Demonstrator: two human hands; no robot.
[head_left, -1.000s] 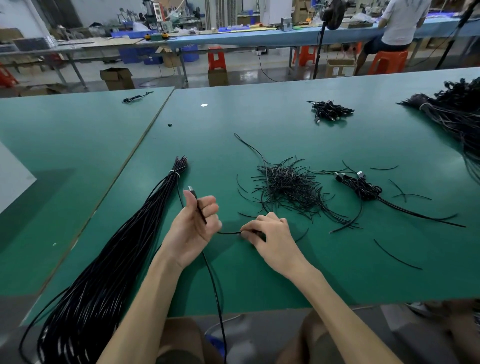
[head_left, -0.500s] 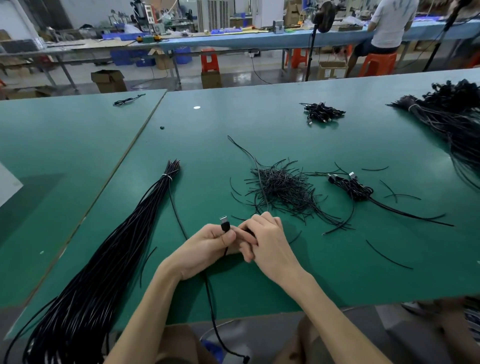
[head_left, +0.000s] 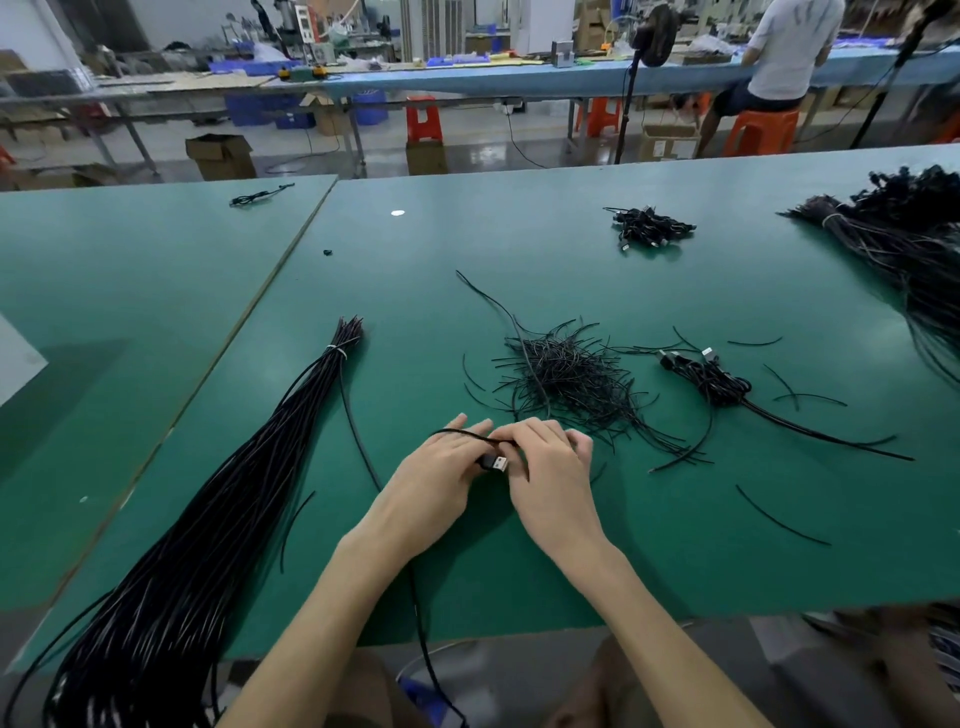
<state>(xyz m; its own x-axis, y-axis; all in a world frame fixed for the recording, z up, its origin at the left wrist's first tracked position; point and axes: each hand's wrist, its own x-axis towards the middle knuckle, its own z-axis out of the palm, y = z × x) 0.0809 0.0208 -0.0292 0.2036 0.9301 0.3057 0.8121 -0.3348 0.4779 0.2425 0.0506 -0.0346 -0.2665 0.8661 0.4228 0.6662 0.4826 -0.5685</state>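
Two grips | left grip (head_left: 439, 470), right grip (head_left: 553, 470) clamped on cable (head_left: 493, 462) | near table (head_left: 675, 577) edge

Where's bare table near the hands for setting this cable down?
Free: near edge right of the right hand, before the stray tie; strip between tie pile and far coiled cables. Crowded: tie pile ahead, long bundle left of the left hand.

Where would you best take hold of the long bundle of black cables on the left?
Probably just below its white tie, where the long black cable bundle is narrow and tightly bound; come from above, since it lies flat on the green table.
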